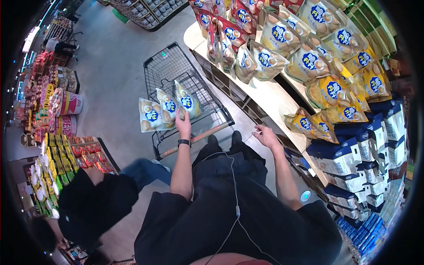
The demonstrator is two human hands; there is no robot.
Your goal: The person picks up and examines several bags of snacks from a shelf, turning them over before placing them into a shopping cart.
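Observation:
My left hand [183,125] is closed on the lower edge of pale snack bags with blue logos. Three of them fan out side by side: a left bag [150,115], a middle bag [167,107] and a right bag [187,101]. They hang over the near end of a wire shopping cart [172,66], just beyond its handle [201,136]. How the fingers grip each bag is partly hidden. My right hand [266,136] holds nothing, its fingers loosely bent and apart, between the cart and the wooden display shelf [269,99].
Pale snack bags [309,59] and yellow ones [333,90] fill the display on the right, with blue-and-white packages [340,159] nearer me. Another person [99,203] in dark clothing is close on my left, beside stacked goods [59,161]. Grey floor [110,79] runs beyond.

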